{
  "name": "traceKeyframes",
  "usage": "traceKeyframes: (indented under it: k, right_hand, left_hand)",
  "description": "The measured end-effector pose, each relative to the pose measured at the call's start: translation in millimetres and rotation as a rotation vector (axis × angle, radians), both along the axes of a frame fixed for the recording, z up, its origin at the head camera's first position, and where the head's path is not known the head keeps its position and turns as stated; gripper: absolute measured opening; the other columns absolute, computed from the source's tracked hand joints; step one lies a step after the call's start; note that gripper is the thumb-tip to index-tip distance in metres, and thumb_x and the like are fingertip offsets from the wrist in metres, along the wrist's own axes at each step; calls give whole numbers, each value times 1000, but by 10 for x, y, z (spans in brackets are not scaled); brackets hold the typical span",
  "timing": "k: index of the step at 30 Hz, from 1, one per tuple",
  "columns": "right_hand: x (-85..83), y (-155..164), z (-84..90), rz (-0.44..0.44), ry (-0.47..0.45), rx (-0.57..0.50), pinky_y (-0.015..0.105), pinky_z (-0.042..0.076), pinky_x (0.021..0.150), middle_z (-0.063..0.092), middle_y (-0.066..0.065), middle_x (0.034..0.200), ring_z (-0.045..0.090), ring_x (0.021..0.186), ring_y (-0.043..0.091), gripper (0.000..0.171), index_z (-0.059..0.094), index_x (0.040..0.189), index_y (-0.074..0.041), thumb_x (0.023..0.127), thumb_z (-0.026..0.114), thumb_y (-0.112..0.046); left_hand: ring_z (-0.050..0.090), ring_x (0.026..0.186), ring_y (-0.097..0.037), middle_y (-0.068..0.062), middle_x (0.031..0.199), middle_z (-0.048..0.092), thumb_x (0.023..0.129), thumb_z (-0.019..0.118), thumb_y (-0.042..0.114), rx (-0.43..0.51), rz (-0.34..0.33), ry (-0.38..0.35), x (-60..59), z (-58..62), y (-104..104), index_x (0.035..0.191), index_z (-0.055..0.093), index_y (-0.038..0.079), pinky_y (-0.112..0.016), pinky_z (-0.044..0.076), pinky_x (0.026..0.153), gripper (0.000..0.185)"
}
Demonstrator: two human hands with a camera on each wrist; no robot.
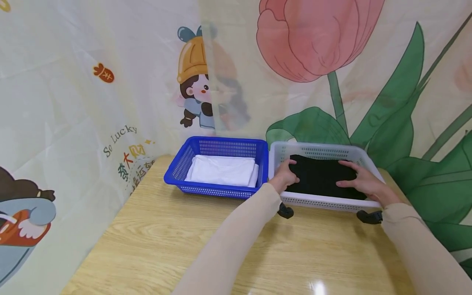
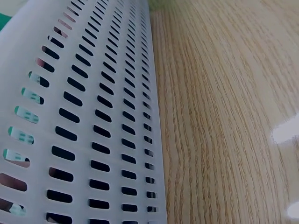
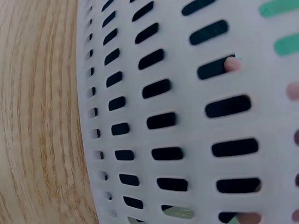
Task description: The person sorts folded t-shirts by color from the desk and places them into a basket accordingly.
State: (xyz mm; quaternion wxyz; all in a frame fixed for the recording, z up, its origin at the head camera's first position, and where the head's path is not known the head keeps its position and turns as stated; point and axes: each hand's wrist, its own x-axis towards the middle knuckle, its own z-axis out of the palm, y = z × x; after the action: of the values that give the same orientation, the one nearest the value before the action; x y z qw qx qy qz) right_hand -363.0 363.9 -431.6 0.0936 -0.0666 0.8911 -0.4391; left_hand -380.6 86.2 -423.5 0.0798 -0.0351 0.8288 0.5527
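In the head view, a folded black cloth [image 1: 317,176] lies in the white basket [image 1: 321,200]. My left hand [image 1: 284,174] reaches over the basket's left side, its thumb and a finger spread apart on the cloth's left end. My right hand [image 1: 365,183] touches the right end the same way, thumb and finger apart. The other fingers are mostly hidden. Through the slots of the basket wall [image 2: 88,121] in the left wrist view, dark cloth shows. A fingertip [image 3: 232,64] appears through a slot in the right wrist view.
A blue basket [image 1: 217,190] with a folded white cloth [image 1: 223,170] stands directly left of the white one. Both rest on a wooden table [image 1: 166,237], close to a printed curtain [image 1: 236,82]. Black wrist-camera mounts [image 1: 285,211] sit by the white basket's front wall.
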Motion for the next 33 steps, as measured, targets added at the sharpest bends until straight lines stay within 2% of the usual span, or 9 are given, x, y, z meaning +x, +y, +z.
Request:
traceKeyframes:
  k: [3,12,16,21,24,27,30,33]
  right_hand:
    - [16,-28,-5,3,-2,26,81,16,116,6,43,166,11,150,65,101,13,169,-2,96,81,-16]
    - [6,-66,0,27,-6,50,79,17,116,14,44,163,15,149,64,96,16,166,5,96,80,-14]
    - [-3,-49,-25,24,-13,56,79,18,116,16,44,163,16,149,64,96,17,166,5,96,80,-15]
    - [-1,-24,-84,30,-19,83,80,19,115,14,44,164,14,150,65,91,21,165,6,98,78,-17]
    - [26,-20,-98,39,-31,91,80,21,115,9,44,165,11,150,66,87,22,164,6,101,74,-21]
    - [82,-27,-58,46,-61,66,80,22,114,1,44,167,3,151,67,82,20,164,7,105,69,-24]
    - [164,-36,45,60,-93,62,81,22,113,-3,44,167,0,150,68,79,19,164,8,108,63,-26]
    - [267,-38,175,79,-102,92,81,23,112,0,45,166,6,148,69,77,21,163,9,109,61,-29]
  left_hand:
    - [55,96,-19,-8,137,63,87,79,-13,-49,0,-3,24,7,-10,142,62,21,-36,55,95,67]
    - [60,105,-22,-11,126,67,89,81,-7,-121,-8,-27,14,24,-33,144,59,20,-39,53,103,65]
    - [60,108,-22,-10,128,67,90,80,-5,-134,-14,-29,26,29,-24,144,59,20,-39,52,106,64]
    - [62,113,-24,-10,133,66,94,78,-1,-125,-36,-52,40,-33,-12,147,57,22,-42,51,109,62]
    - [62,122,-26,-10,144,62,97,76,4,-111,-89,-77,53,-58,-40,154,51,23,-45,51,110,65]
    - [59,132,-28,-8,155,54,99,76,9,-130,-162,-70,80,-27,-102,161,44,23,-46,52,109,70]
    - [55,140,-29,-7,162,48,100,75,12,-178,-251,-27,129,64,-189,164,39,20,-45,52,109,74]
    - [51,145,-28,-7,165,45,102,73,14,-206,-343,24,215,198,-321,165,37,20,-45,49,112,74]
